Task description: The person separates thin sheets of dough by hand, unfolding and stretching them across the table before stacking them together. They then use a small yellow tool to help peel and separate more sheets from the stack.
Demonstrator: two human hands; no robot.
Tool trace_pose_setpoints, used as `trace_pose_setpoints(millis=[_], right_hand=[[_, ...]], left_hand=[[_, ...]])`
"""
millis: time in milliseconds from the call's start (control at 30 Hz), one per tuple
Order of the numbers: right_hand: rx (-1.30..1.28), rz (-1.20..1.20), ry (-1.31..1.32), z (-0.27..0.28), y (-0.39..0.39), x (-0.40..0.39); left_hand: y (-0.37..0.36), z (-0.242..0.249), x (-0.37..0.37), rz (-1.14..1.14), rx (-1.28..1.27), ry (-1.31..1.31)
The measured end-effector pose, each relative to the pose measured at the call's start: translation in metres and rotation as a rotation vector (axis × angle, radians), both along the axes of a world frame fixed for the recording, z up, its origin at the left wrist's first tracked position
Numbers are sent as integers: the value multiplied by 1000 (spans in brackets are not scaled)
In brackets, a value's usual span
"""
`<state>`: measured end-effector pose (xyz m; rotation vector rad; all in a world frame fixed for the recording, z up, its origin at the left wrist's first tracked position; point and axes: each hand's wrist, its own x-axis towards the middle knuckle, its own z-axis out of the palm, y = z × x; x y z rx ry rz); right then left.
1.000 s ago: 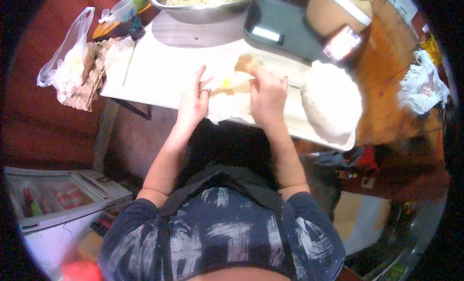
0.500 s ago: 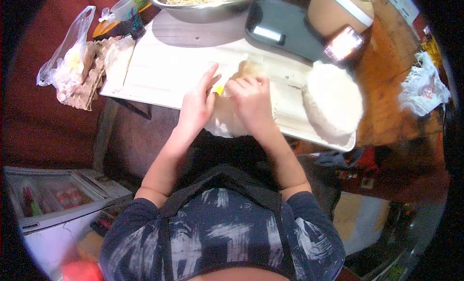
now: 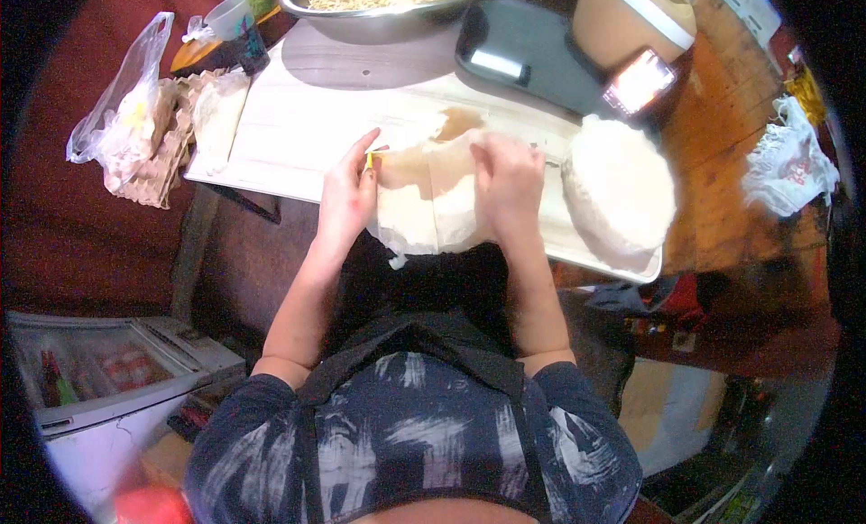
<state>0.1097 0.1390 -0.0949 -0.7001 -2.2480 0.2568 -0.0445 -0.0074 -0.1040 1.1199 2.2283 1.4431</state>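
Note:
A thin, pale wrapper sheet (image 3: 410,208) with a crease down its middle spans the gap between my hands, over the near edge of the white board (image 3: 289,145). My left hand (image 3: 345,199) grips its left side, and a small yellow object (image 3: 369,160) shows at the thumb; its kind I cannot tell. At the sheet's right side, my right hand (image 3: 514,186) is closed with the fingertips pinching the upper edge. A browner piece of sheet (image 3: 458,120) stands up behind. To the right lies a thick round stack of white wrappers (image 3: 621,186).
A steel bowl (image 3: 383,17) of shredded pale food stands at the back, beside a dark flat case (image 3: 523,55). A tan container (image 3: 631,19) and a lit phone (image 3: 640,80) are at back right. Plastic bags (image 3: 135,118) lie left, another bag (image 3: 792,163) far right.
My hands have moved apart, left hand leftward and right hand rightward. The sheet that was bunched between them is now spread wider.

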Motion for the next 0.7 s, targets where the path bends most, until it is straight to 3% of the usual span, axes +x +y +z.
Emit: trace_pose_setpoints(millis=[67,133,300,367,467,567,700], right_hand=[[-14,8,-67,-1,2,0],[-19,120,-41,2,3,-4],[33,228,0,5,-4,-18],[66,296,27,5,-9,-22],[60,441,-5,8,-18,-18],[72,462,14,11,-18,-12],[9,292,126,11,-2,1]], left_hand=[[-2,3,5,0,-124,-26],[-2,5,12,-152,138,37],[-12,29,20,-150,-134,-73],[-7,9,10,-134,145,45],[-5,5,0,-141,203,-68],[-10,19,1,-117,29,-32],[-13,16,-9,-5,-118,18]])
